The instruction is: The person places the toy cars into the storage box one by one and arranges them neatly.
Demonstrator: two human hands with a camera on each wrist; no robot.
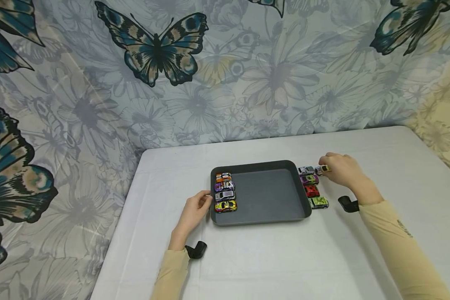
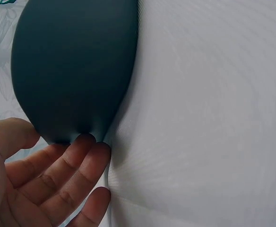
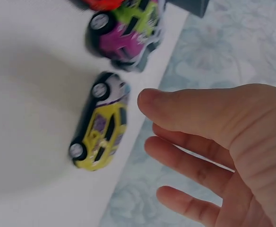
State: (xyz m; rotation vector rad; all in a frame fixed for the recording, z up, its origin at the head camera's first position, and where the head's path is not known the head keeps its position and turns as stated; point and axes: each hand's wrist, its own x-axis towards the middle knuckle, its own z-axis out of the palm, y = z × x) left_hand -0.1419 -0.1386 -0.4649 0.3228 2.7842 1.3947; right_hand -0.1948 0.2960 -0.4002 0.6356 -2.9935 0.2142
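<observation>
On the white-covered table (image 1: 262,258) in the head view, a dark grey tray (image 1: 266,191) lies near the middle, with butterfly-patterned fabric (image 1: 225,104) towards twelve o'clock. Along the tray's nine o'clock side, inside it, four toy cars stand in a column: orange (image 1: 223,177), purple (image 1: 224,186), striped grey (image 1: 225,195) and yellow (image 1: 226,206), the last nearest six o'clock. Just outside the three o'clock rim sit a silver car (image 1: 306,171), a purple-and-green car (image 1: 309,180), a red car (image 1: 312,191) and a lime car (image 1: 318,203). At two o'clock from the tray's centre, a yellow-and-white car (image 1: 321,170) lies by the fingers of the right hand (image 1: 341,168); the left hand (image 1: 193,211) is at the tray's rim, towards nine o'clock. From the left wrist, the tray fills the eleven o'clock area; the left hand's loosely bent fingertips touch its outer wall, while the thumb stands apart from them, near the rim. From the right wrist, the right hand comes from four o'clock, thumb and fingers spread, pinching nothing; its thumb tip is just beside the yellow-and-white car, whose white end points to one o'clock, towards the purple-and-green car.
</observation>
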